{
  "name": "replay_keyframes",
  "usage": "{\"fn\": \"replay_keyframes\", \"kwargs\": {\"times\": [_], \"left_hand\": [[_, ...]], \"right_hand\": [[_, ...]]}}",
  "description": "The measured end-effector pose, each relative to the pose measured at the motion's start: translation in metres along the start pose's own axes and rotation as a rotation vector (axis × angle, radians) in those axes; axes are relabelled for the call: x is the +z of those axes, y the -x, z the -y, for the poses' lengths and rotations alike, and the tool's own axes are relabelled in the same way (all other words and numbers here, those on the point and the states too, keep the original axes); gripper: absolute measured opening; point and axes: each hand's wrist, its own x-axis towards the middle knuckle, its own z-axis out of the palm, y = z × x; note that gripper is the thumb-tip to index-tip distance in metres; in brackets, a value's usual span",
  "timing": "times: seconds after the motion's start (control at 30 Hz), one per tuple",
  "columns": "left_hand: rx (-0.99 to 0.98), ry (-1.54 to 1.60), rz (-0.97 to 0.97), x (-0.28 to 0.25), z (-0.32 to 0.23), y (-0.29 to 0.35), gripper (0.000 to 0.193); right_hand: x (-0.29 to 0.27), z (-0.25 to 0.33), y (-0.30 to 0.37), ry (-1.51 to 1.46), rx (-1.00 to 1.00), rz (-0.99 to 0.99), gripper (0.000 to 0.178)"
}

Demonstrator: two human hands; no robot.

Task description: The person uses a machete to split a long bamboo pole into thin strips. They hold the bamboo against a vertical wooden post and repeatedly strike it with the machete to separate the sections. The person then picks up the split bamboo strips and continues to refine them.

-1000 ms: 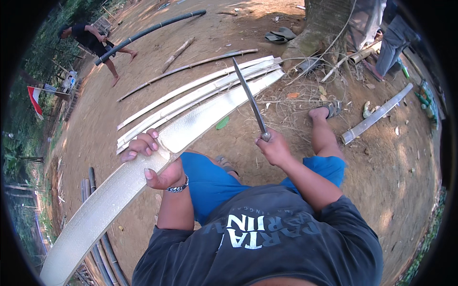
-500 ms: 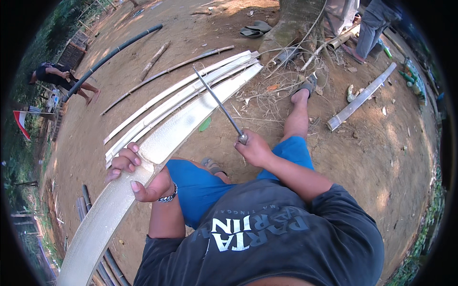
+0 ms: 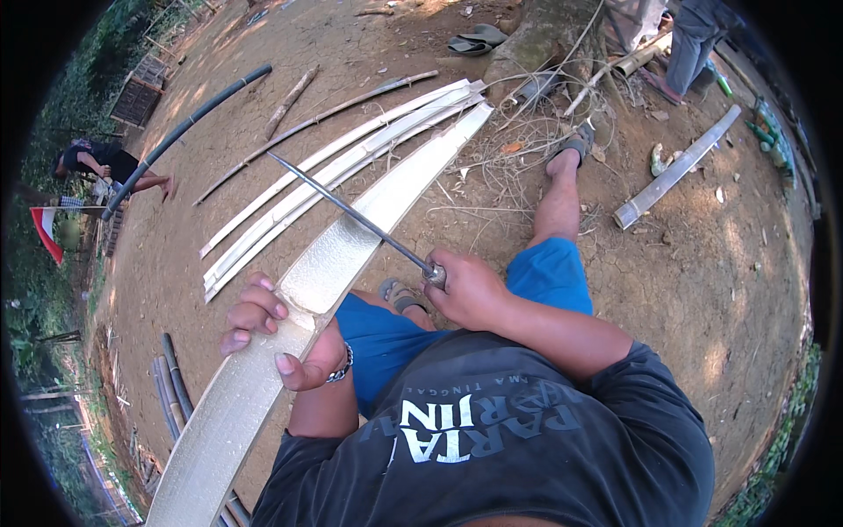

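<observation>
A long split bamboo piece [image 3: 351, 250], pale inner face up, slants from the lower left to the tree at the top. Wrapped around its edges just below a node ridge is my left hand [image 3: 285, 334], thumb on the near side and fingers on the far side. My right hand [image 3: 467, 285] is closed on the handle of a long knife [image 3: 347, 209]. The dark, narrow blade crosses above the bamboo, its tip pointing up and left. Whether the blade touches the bamboo, I cannot tell.
More split bamboo strips [image 3: 342, 176] lie on the dirt beyond. A half bamboo piece [image 3: 676, 169] rests at the right, and dark poles [image 3: 176, 386] at lower left. A tree trunk [image 3: 549, 44] stands ahead amid shavings. Other people are at far left [image 3: 118, 162] and upper right [image 3: 694, 53].
The knife has swung left and down, so its blade now lies across the split bamboo. My right hand has lowered slightly. At far left, the other person has bent forward.
</observation>
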Motion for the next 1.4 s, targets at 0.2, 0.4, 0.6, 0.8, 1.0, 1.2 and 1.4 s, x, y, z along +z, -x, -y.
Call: {"fn": "replay_keyframes", "kwargs": {"times": [0.2, 0.4, 0.6, 0.8, 1.0, 1.2, 1.4], "left_hand": [[0.020, -0.057, -0.055, 0.006, -0.001, -0.001, 0.042], [-0.013, -0.005, -0.019, 0.001, -0.003, 0.004, 0.041], [-0.024, 0.001, -0.012, 0.009, -0.004, 0.002, 0.040], [-0.002, -0.029, -0.030, 0.002, -0.001, 0.005, 0.039], [-0.017, 0.036, -0.088, 0.011, 0.000, 0.001, 0.040], [-0.015, 0.017, -0.003, 0.007, 0.006, -0.003, 0.041], [-0.028, -0.039, -0.129, -0.007, 0.002, -0.003, 0.042]], "right_hand": [[-0.008, 0.028, -0.003, 0.009, -0.089, 0.038, 0.021], [-0.001, -0.007, -0.016, 0.121, 0.038, 0.024, 0.019], [-0.002, -0.003, -0.012, 0.114, -0.060, 0.017, 0.019], [-0.004, 0.005, 0.001, 0.168, -0.072, 0.037, 0.019], [-0.005, -0.031, -0.013, 0.188, 0.016, -0.073, 0.017], [-0.015, -0.087, -0.032, 0.251, 0.160, -0.060, 0.018], [-0.007, -0.014, -0.019, 0.268, -0.063, 0.087, 0.020]]}}
